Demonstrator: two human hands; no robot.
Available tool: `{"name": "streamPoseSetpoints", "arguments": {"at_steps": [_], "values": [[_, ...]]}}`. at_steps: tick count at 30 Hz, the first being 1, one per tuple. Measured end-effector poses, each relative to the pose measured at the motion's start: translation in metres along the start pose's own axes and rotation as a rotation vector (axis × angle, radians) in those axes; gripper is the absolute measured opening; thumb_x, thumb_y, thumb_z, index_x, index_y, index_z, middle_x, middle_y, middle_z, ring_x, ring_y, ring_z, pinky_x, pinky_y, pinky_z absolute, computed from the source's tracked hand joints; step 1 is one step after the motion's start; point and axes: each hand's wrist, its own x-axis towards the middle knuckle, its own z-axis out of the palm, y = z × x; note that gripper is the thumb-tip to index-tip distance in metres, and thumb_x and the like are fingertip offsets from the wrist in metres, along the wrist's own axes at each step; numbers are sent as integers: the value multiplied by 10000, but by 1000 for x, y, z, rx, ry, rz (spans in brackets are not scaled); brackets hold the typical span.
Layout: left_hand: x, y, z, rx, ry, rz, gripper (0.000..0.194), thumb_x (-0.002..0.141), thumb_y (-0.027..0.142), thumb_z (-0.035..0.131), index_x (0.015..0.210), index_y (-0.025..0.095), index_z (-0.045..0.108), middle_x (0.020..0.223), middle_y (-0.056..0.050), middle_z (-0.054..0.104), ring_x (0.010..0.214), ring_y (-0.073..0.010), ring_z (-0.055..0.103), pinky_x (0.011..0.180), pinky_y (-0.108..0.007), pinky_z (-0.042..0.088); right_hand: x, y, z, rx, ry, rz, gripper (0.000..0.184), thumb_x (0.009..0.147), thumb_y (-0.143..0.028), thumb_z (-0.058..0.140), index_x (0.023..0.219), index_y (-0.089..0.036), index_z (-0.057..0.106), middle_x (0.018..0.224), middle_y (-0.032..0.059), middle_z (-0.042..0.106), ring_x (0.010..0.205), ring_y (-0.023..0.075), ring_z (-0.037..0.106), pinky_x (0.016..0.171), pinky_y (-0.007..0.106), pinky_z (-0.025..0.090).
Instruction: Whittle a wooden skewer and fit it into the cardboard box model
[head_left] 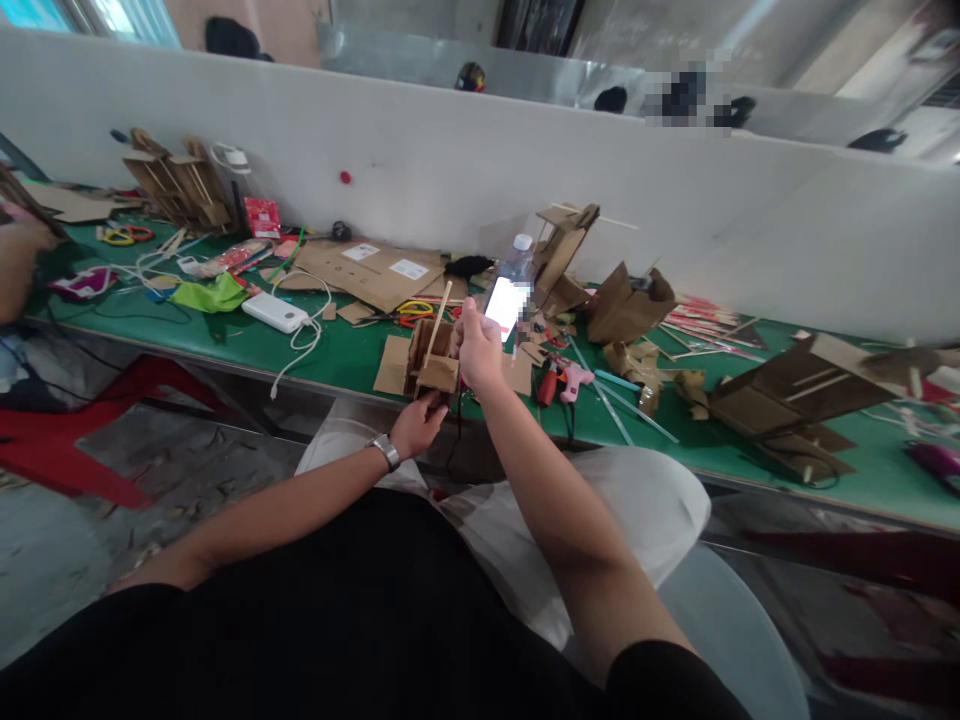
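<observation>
A small cardboard model [431, 362] stands at the near edge of the green table [247, 345]. My left hand [416, 422], with a watch on the wrist, grips the model's lower front from below. My right hand [476, 345] is closed just to the model's right, and it pinches a thin wooden stick [439, 318] that slants up out of the model. A lit phone [506, 303] stands propped right behind my right hand, in front of a clear plastic bottle [516, 262].
Glue guns [564, 380] lie right of my hand. Cardboard pieces [626, 305], a larger cardboard model [787, 405], flat cardboard sheets [375, 270], a white power bank [274, 311] with cable, scissors [124, 236] and other models [176, 185] litter the table. A white partition [450, 160] backs it. Another person's arm [15, 265] shows far left.
</observation>
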Motion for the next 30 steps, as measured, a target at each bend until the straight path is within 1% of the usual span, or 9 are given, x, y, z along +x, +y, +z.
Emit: {"name": "streamPoseSetpoints", "arguments": {"at_steps": [5,9,13,16,23,30], "values": [[-1,-1,0,61,-15,16,377,981,378,623,1291,164,611,1274,-114,643,1080,-236,660,917,-449,579,-2,4,-1,19,1,-6,705,804,-855,517,574,-247,246,486,-87,236,406,67,241,387,243,189],[-6,-4,-1,121,0,38,395,978,376,595,1313,166,621,1135,-124,735,976,-235,708,883,-366,564,-3,4,-3,28,5,-3,702,809,-857,509,574,-247,250,487,-87,235,405,67,232,383,241,196],[-10,-6,-2,187,3,49,499,958,380,595,1389,128,582,992,-126,775,890,-257,731,853,-352,543,-3,5,-4,37,7,-2,701,809,-858,506,570,-246,262,485,-87,243,398,66,248,376,237,202],[-12,-7,-2,216,1,48,518,964,394,577,1403,119,573,904,-116,777,867,-258,733,837,-342,534,-2,7,-4,38,5,4,698,817,-850,505,568,-247,257,480,-88,242,392,66,247,372,236,201],[-11,-4,-1,219,-3,43,517,955,420,586,1390,141,582,913,-99,772,831,-237,727,786,-312,528,-2,11,-6,38,-4,16,693,820,-835,514,573,-251,235,475,-90,237,386,65,243,365,233,206],[-14,-2,-3,233,-24,37,556,963,402,564,1435,108,540,684,-40,711,684,-222,682,699,-300,480,-3,12,-7,32,-21,17,683,824,-820,522,574,-253,235,476,-90,234,389,66,237,369,235,196]]}}
